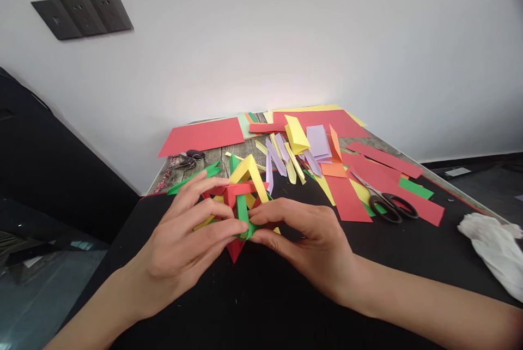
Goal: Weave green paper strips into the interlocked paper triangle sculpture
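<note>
The left hand (180,249) and right hand (312,238) came up from the lower edge, nearest the camera, with a paper model (242,209) of red, yellow and green folded strips between them, over the black mat (229,312). The left fingers curved about its left side; the right thumb and forefinger pinched its green part at the lower right. Just beyond lay narrow purple strips (275,157) and a folded yellow paper (297,136). Scissors (383,196) rested partly on red paper to the right, near a crumpled white tissue (492,246). A red sheet (204,136) lay toward the desk's (248,148) far left.
</note>
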`<state>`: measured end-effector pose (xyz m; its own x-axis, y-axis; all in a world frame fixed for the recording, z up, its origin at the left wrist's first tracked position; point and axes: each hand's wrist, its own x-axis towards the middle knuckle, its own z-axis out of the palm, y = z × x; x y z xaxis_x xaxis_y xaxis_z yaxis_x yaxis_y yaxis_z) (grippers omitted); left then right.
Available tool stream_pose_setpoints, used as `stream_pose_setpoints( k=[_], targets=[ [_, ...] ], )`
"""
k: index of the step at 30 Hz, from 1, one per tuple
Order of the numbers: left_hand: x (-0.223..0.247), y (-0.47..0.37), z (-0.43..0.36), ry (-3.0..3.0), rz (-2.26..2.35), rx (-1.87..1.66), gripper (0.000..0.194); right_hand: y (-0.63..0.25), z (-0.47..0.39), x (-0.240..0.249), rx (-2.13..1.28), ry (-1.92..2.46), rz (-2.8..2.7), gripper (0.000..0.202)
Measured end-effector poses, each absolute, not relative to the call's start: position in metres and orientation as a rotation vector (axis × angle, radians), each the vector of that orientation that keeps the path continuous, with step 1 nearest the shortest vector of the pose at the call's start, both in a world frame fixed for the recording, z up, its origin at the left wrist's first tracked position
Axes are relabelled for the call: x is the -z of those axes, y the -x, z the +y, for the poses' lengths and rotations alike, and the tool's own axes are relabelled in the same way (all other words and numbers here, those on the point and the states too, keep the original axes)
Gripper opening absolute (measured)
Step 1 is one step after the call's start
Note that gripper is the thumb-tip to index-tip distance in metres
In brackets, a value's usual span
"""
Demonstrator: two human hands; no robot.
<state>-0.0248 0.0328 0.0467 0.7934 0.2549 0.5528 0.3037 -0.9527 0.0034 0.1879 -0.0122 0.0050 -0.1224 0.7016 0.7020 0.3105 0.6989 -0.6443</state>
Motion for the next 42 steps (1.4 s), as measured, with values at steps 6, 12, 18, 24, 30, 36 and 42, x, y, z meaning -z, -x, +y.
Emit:
stream_pose_setpoints(
  k=[6,12,18,24,30,36,42],
  targets=[
    [-0.048,0.025,0.031,2.899,-0.476,0.873,0.032,-0.188,-0.011,-0.002,-0.409,0.812,-1.769,0.003],
    [-0.047,0.026,0.032,2.895,-0.468,0.84,0.032,-0.191,-0.007,-0.003,-0.442,0.775,-1.854,0.008],
    [-0.048,0.026,0.033,2.919,-0.445,0.826,0.032,-0.189,-0.004,-0.011,-0.781,0.883,-1.745,0.017],
    [-0.049,0.026,0.032,2.916,-0.445,0.826,0.033,-0.191,0.0,-0.015,-1.011,0.841,-1.732,0.021],
    [-0.048,0.026,0.035,2.902,-0.413,0.83,0.03,-0.192,0.004,-0.019,-1.281,0.807,-1.697,0.021],
    [-0.049,0.025,0.034,2.9,-0.439,0.859,0.029,-0.191,0.01,-0.026,-1.501,0.752,-1.632,0.018],
    [-0.048,0.026,0.033,2.913,-0.456,0.853,0.03,-0.194,0.015,-0.026,-1.628,0.651,-1.565,0.018]
  ],
)
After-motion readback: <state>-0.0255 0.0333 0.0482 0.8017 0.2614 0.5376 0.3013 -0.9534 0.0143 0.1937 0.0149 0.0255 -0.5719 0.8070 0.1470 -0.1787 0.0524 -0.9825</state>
